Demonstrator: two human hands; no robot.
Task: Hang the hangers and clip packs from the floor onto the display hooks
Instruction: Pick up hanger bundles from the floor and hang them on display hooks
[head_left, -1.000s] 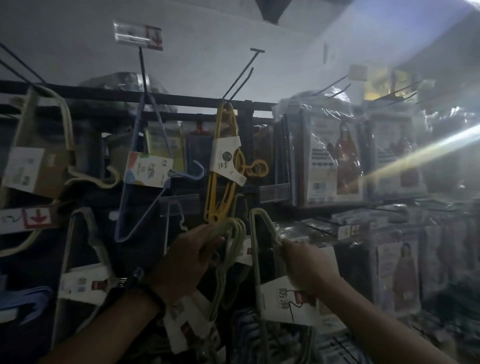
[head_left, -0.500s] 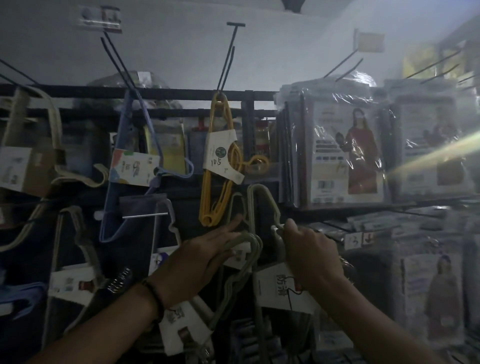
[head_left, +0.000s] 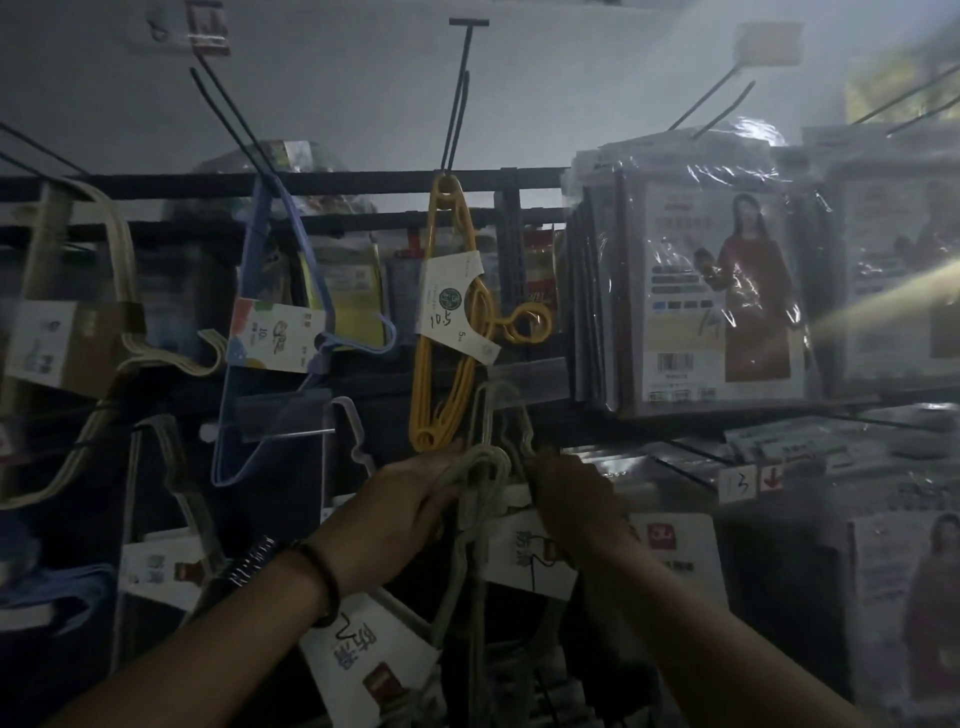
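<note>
Nearest to my camera both forearms reach upward, and the left wrist carries a dark bracelet (head_left: 324, 582). Just under it is a white card (head_left: 363, 660) with printed signs.

The left hand (head_left: 410, 499) has its fingers curled round the bent top of a pale hanger bundle (head_left: 485, 465), whose stems run down between the two arms. Close beside it, not touching, the right hand (head_left: 576, 493) is closed round the neck of a second hanger bundle (head_left: 485, 415) carrying a white label (head_left: 524, 553) (the light is poor, so I cannot tell if this bundle sits on a hook). Both bundles are up at the display, in its lower row.

Directly above the hands hang yellow hangers (head_left: 421, 395), and further left blue hangers (head_left: 275, 338). To the right are clear packs (head_left: 717, 291) showing a red garment. Behind everything runs a black rail (head_left: 337, 179), from which long hooks (head_left: 460, 93) stick out toward me.
</note>
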